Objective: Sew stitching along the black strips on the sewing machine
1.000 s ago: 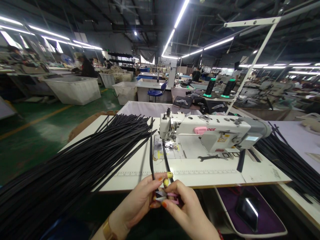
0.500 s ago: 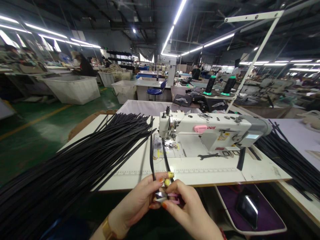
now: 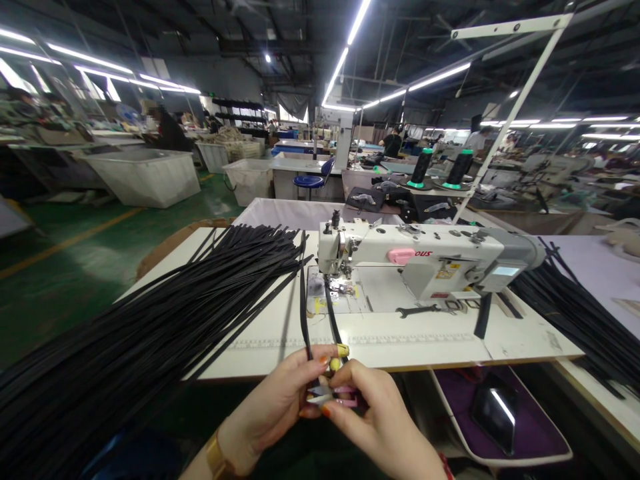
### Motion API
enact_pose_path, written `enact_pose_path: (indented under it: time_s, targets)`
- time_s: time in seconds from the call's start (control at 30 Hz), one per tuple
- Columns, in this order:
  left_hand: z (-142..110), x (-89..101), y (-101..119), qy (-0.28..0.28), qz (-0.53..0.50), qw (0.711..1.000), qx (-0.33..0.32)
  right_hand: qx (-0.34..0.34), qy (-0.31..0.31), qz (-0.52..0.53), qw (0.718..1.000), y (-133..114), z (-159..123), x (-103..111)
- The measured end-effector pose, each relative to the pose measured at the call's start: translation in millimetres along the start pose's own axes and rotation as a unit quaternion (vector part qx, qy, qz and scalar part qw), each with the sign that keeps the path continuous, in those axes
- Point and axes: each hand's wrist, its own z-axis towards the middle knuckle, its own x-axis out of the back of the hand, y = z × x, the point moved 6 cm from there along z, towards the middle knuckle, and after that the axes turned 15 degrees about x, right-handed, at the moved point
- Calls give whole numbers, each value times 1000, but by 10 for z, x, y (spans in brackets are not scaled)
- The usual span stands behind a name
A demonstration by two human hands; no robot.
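My left hand [image 3: 285,390] is closed on a narrow black strap [image 3: 304,313], which hangs over the table's front edge; yellow wraps cover some fingertips. In my right hand [image 3: 373,407] are small thread snips [image 3: 325,395] with pink handles, their blades parted beside the left fingers. Whether the blades touch the strap cannot be made out. Another length of black strap [image 3: 333,317] runs from under the presser foot of the white sewing machine [image 3: 415,257] down behind my hands.
A large bundle of black straps [image 3: 200,293] covers the table's left side; more straps [image 3: 565,313] lie at the right. A wrench [image 3: 417,311] rests before the machine. Below the tabletop, a phone-like dark object [image 3: 495,413] sits on a purple-lined tray [image 3: 457,413]. Thread cones [image 3: 423,168] stand behind.
The blades of the snips look more parted than before, and the snips have shifted slightly left. My left hand keeps its hold on the strap.
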Motion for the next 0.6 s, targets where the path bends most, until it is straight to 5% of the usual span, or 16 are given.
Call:
enact_pose_path:
  time_s: [0.6]
  targets:
    - [59, 77, -67, -13, 10, 1000, 6, 7, 25, 11, 1000, 47, -7, -31]
